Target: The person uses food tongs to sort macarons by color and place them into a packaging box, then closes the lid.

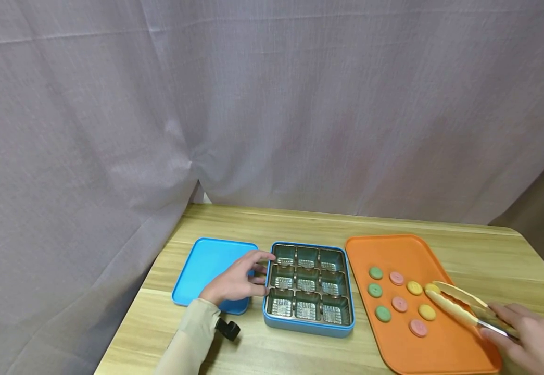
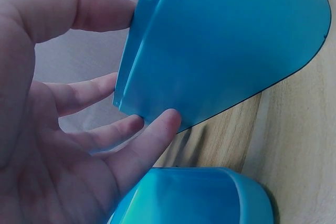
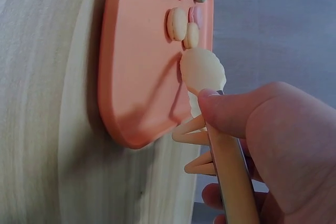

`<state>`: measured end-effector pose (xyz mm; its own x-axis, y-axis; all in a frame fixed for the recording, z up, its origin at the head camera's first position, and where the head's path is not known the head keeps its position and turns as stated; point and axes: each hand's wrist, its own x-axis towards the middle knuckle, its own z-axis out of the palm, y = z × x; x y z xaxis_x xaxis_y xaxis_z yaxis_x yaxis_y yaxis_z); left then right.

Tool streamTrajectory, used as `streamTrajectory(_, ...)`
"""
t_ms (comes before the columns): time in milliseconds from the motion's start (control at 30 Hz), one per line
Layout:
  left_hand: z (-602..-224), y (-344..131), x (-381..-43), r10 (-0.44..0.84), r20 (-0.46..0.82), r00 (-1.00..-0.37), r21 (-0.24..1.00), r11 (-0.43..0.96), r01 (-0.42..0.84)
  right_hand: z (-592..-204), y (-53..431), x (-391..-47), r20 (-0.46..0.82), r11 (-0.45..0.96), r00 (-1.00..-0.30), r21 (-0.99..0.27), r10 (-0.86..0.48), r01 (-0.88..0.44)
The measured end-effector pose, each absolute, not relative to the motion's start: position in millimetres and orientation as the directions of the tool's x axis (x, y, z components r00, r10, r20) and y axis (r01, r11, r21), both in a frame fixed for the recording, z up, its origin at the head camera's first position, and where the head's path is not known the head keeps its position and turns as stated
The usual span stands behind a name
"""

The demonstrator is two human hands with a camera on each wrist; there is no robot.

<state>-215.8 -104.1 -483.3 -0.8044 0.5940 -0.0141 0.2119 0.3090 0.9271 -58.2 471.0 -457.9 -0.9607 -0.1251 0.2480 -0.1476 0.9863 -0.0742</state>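
My left hand (image 1: 238, 277) touches the left side of a blue box (image 1: 309, 327), its fingertips along the wall and rim. In the left wrist view, fingertips and thumb meet the blue wall (image 2: 226, 40) with the fingers spread. My right hand (image 1: 529, 333) grips tongs (image 1: 451, 306) with cream scalloped heads, thumb on top of the handle (image 3: 231, 166). The parted tips of the tongs reach to either side of a yellow macaron (image 1: 432, 287) on an orange tray (image 1: 445, 349). Other macarons, green (image 1: 375, 290), pink (image 1: 399, 303) and yellow (image 1: 427, 312), lie nearby in rows.
Inside the box sits a dark plastic insert (image 1: 307, 293) with several square compartments. A blue lid (image 1: 208, 268) lies to its left, partly under my left hand and forearm. The tray stands right of the box on a wooden table (image 1: 300, 221), with a grey curtain (image 1: 300, 114) behind.
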Motion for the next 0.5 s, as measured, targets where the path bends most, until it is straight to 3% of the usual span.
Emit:
streamTrajectory(333,-481.0,-103.7,-216.0,0.6,-0.004,-0.8,0.931,0.294,0.216,-443.9,458.7,-59.5,0.385,0.971,-0.901,-0.042,-0.2,-0.234)
streamTrajectory(500,-481.7,-104.0,-215.0,0.598,-0.007,-0.802,0.932,0.294,0.211,-428.0,439.8,-63.7,0.261,0.984,-0.953,-0.045,-0.155,-0.173)
